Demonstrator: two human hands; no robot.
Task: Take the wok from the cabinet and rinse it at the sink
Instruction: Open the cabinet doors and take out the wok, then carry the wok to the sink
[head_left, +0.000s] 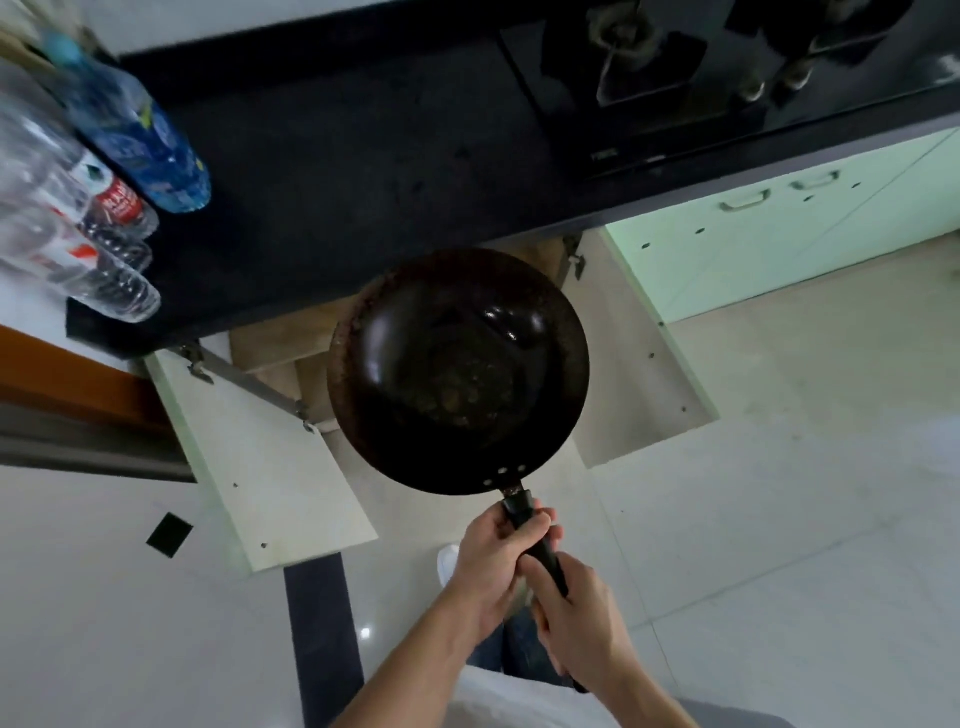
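A dark, worn wok (457, 371) with a rusty rim hangs level in the air in front of the open cabinet (311, 332) under the black counter. Its black handle points toward me. My left hand (493, 556) is wrapped around the handle close to the bowl. My right hand (576, 618) grips the same handle farther back. The two cabinet doors stand swung open, one at the left (270, 467) and one at the right (639, 364). No sink is in view.
Several plastic water bottles (130, 135) stand at the left end of the black counter (337, 156). A black gas hob (727, 78) sits at the far right. Pale green cabinet fronts (779, 228) continue to the right. White floor tiles lie below, with a dark strip (322, 639).
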